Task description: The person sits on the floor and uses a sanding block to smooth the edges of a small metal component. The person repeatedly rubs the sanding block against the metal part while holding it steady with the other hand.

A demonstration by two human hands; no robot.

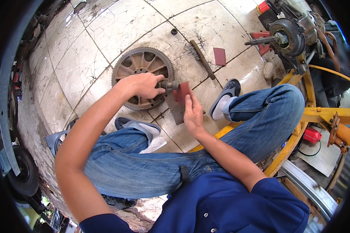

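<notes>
- Gripping the metal part (169, 85) is the left hand (146, 86), reaching in from the left; its fingers are curled closed around one end, the other end pointing toward the right.
- The right hand (193, 113) has the red sandpaper (184, 90) pinched, thumb on top and fingers mostly hidden behind, so how they lie beneath I cannot tell.
- The sandpaper is up against the free end of the part, or just beside it; contact itself is hard to make out.
- Judging by this, sanding that end is the step in hand; the next move seems to call for a firm left grip and the sandpaper pressed evenly around the surface.
- Below the part, a grey plate (177, 113) lies on the tiles (97, 37).
- Under the left hand sits the toothed wheel (140, 70), flat on the floor.
- Farther out, beyond the right hand, lie a wire brush (202, 59) and a second red sheet (219, 56), apart from each other; a small black ring (174, 31) lies beyond the wheel.
- At far right stands a yellow frame (319, 114).
</notes>
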